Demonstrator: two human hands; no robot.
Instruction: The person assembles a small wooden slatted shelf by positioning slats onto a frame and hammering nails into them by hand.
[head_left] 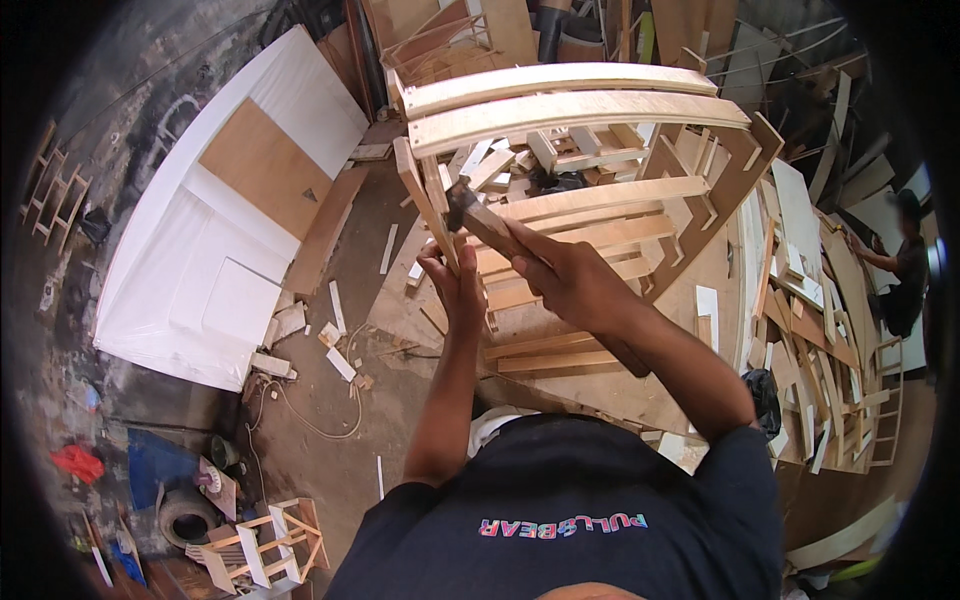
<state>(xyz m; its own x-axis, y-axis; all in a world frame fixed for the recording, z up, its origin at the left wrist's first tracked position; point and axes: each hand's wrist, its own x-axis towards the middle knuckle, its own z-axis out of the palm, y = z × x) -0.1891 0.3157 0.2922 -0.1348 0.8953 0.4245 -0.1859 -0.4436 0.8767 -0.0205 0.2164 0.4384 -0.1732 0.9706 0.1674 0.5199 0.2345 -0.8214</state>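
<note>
Beyond a black T-shirt (560, 475), a wooden-handled hammer (491, 227) is gripped by right hand (572, 278), pale plank (421, 195) by left hand (462, 290). Curved wooden slats (580, 110) seem fitted.

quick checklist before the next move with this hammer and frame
1. Hammer secure: ok, the right hand is closed around its handle.
2. Side board steadied: ok, the left hand grips its near end.
3. Left fingers clear of the hammer head: not ok, they look very close to it.
4. Nail set in place: cannot tell, none is discernible at the hammer head.
5. Floor left of the frame free of clutter: not ok, loose wood offcuts lie there.
</note>
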